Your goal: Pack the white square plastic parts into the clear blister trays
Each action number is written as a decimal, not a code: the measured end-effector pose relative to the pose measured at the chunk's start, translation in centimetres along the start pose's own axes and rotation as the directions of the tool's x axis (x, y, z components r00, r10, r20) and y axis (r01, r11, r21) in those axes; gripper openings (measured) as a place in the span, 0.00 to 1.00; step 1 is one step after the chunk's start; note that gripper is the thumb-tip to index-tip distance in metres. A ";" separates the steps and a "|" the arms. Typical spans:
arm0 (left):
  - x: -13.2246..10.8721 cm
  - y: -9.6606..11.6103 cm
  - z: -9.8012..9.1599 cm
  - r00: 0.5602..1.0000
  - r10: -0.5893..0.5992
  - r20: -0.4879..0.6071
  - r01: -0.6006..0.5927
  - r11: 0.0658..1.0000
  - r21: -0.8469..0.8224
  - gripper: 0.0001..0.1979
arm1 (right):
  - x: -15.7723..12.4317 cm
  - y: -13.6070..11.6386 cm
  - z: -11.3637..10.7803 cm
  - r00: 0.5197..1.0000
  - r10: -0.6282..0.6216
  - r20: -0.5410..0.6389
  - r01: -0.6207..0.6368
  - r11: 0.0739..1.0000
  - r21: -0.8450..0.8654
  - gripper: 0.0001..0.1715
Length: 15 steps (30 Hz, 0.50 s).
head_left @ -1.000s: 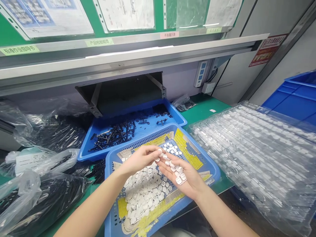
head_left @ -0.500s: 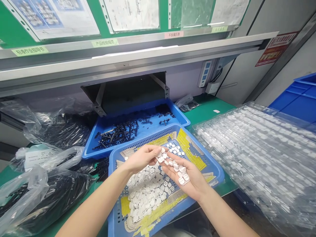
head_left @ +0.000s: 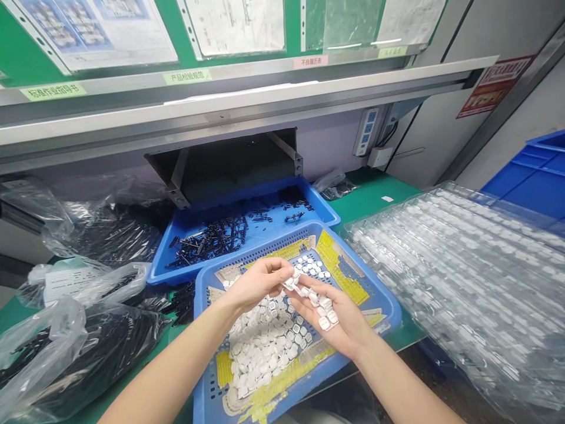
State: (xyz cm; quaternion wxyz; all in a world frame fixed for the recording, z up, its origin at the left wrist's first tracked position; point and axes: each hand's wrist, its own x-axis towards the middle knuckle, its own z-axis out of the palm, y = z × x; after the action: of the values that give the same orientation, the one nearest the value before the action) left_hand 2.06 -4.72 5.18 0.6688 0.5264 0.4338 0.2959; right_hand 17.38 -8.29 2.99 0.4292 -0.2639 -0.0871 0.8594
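Note:
Both of my hands are over a blue perforated basket [head_left: 388, 312] that holds a heap of small white square plastic pieces [head_left: 260, 347]. My right hand [head_left: 339, 321] is palm up, its fingers curved under several of the white pieces [head_left: 324, 309] lying along palm and fingers. At its fingertips my left hand [head_left: 262, 280] is closed in a pinch on a small white piece [head_left: 291, 281]; the fingers partly hide it. Other white pieces [head_left: 311, 266] lie apart from the heap in the basket's far corner.
Behind the basket stands a blue tray [head_left: 273, 227] with thin black parts [head_left: 216, 235]. Clear plastic bags of black parts [head_left: 101, 335] lie on the left. Stacked clear blister trays [head_left: 450, 259] with white contents are on the right. A metal rail [head_left: 247, 106] crosses above.
My left fingers have shifted slightly over the white pieces at the right fingertips. The pieces in my right hand have moved a little. The basket and surroundings look the same.

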 end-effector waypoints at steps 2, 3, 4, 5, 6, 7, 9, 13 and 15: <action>-0.1 0.1 0.2 1.000 0.025 -0.014 -0.024 0.998 0.060 0.15 | 0.0 0.0 0.1 1.000 0.001 0.015 -0.001 1.000 0.010 0.15; -0.2 0.3 0.3 0.999 0.039 -0.019 -0.037 0.994 0.104 0.16 | 0.0 -0.1 0.2 1.000 0.002 0.014 -0.002 1.000 0.018 0.15; -0.4 0.5 0.4 0.998 0.054 -0.025 -0.049 0.986 0.161 0.17 | 0.0 -0.1 0.3 1.000 0.006 0.000 -0.006 1.000 0.028 0.15; -0.5 0.7 0.6 0.997 0.072 -0.033 -0.063 0.971 0.229 0.18 | 0.1 -0.2 0.4 1.000 0.008 -0.025 -0.007 0.999 0.041 0.14; -0.7 1.0 0.7 0.994 0.096 -0.044 -0.079 0.950 0.302 0.19 | 0.2 -0.2 0.5 0.999 0.007 -0.054 -0.004 0.998 0.056 0.13; -0.9 1.4 1.0 0.991 0.123 -0.052 -0.095 0.921 0.378 0.18 | 0.3 -0.3 0.7 0.997 0.002 -0.082 0.004 0.997 0.075 0.12; -1.2 2.1 1.6 0.985 0.167 -0.036 -0.127 0.857 0.500 0.18 | 0.4 -0.4 1.0 0.994 -0.019 -0.104 0.032 0.992 0.121 0.11; -1.7 3.7 3.2 0.964 0.261 0.045 -0.240 0.790 0.564 0.19 | 0.3 -0.2 1.9 0.996 -0.068 -0.051 0.077 0.973 0.216 0.12; -1.9 4.3 3.7 0.950 0.313 0.003 -0.262 0.789 0.556 0.20 | 0.4 0.0 2.0 0.996 -0.059 -0.060 0.073 0.965 0.252 0.11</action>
State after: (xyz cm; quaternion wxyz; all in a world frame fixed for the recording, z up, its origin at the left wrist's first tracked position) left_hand 4.72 -6.83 10.13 0.4163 0.7421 0.4444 0.2803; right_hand 16.17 -7.78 4.50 0.4900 -0.2259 0.0262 0.8415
